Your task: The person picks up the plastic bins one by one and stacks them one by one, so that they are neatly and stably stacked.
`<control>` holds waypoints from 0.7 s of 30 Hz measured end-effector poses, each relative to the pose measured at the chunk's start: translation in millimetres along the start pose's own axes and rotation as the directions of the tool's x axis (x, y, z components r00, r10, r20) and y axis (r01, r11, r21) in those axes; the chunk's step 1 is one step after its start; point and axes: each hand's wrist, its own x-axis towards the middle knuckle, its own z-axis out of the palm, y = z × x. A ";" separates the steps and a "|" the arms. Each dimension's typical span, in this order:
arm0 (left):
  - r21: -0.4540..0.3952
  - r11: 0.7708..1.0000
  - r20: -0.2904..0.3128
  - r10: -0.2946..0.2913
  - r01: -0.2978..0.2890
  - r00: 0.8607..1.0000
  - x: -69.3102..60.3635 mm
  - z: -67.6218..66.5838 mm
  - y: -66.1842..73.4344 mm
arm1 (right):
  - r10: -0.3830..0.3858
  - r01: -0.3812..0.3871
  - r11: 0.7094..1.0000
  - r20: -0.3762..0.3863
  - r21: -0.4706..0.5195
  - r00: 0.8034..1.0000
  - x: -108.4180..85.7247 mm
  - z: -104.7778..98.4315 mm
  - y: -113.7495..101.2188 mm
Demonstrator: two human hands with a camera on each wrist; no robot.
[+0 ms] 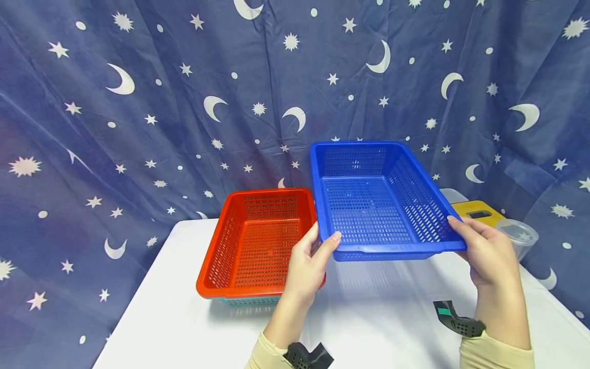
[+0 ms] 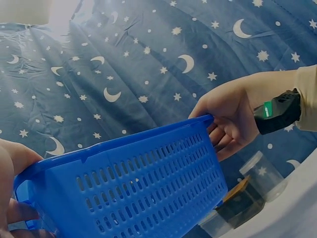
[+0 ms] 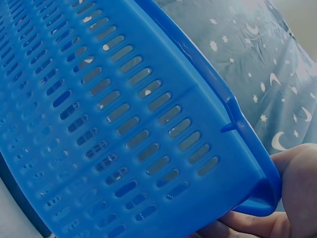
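A blue perforated plastic basket is held up above the table, its inside facing the head camera and nothing in it. My left hand grips its near left corner, thumb over the rim. At the near right corner my right hand pinches the rim, with fingers curled beneath, as the right wrist view of the basket shows. To the left, a red basket sits nested in a green one on the table. My left hand overlaps the red basket's right side in the head view.
Behind my right hand stand a yellow-topped container and a clear plastic tub. Part of another clear container shows behind the blue basket. A white table lies below, and a blue moon-and-star curtain hangs at the back.
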 end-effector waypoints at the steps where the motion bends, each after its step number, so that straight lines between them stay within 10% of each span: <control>1: -0.003 1.000 0.001 0.003 -0.003 1.000 0.2 -0.9 0.9 | -0.004 0.004 1.000 0.004 0.000 1.000 -0.5 0.7 -0.2; 21: -0.029 1.000 -0.012 -0.007 0.007 1.000 0.2 -11.4 12.1 | -0.069 0.056 0.979 0.058 0.197 0.996 -3.3 14.1 -1.6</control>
